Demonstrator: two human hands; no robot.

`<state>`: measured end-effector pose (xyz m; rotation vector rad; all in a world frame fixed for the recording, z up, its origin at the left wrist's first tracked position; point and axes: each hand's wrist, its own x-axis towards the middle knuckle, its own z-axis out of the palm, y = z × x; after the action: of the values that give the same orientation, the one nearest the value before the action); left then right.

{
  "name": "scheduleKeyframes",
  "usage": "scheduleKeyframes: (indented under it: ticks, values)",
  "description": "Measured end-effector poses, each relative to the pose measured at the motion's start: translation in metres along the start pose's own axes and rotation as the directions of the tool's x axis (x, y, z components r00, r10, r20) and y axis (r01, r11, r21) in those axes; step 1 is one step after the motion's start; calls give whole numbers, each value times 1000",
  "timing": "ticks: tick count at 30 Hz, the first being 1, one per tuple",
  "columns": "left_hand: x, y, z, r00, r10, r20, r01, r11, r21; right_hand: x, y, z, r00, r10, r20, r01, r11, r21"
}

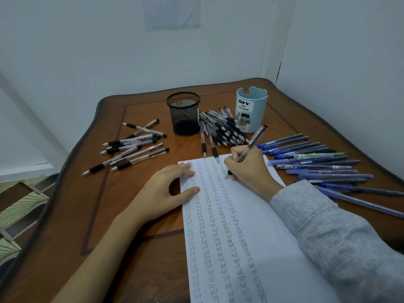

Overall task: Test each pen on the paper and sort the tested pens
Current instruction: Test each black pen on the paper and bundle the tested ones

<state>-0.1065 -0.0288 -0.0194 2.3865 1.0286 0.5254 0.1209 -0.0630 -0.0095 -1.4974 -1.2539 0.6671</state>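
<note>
A white sheet of paper [247,206] covered in columns of the written word "test" lies on the brown wooden table [131,237]. My right hand [249,169] grips a clear black-tipped pen [254,139], its tip touching the paper near the top. My left hand [166,191] rests flat with straight fingers on the paper's left edge. Several clear black-grip pens [133,147] lie scattered at the left. Another pile of black-grip pens [223,127] sits behind the paper. Several blue pens [317,162] lie in rows at the right.
A black mesh pen cup [184,113] stands at the back middle, with nothing visible inside it. A pale blue "DIY desk organizer" cup [251,110] stands to its right. White walls close off the back and right. Patterned floor shows past the table's left edge.
</note>
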Motion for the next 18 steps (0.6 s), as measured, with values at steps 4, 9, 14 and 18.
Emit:
scheduleKeyframes:
  ticks: [4, 9, 14, 18]
  values:
    - [0, 1, 0, 1000, -1, 5, 1, 1000, -3, 1, 0, 0, 1000, 1, 3, -1, 1000, -20]
    - [0, 1, 0, 1000, -3, 1, 3, 1000, -4, 2, -1, -1, 1000, 18, 9, -17, 1000, -20]
    - [0, 0, 0, 1000, -2, 0, 2, 1000, -8, 1, -1, 0, 1000, -6, 2, 7, 999, -45]
    - [-1, 2, -1, 1000, -7, 2, 7, 1000, -12, 2, -1, 0, 1000, -3, 10, 3, 1000, -26]
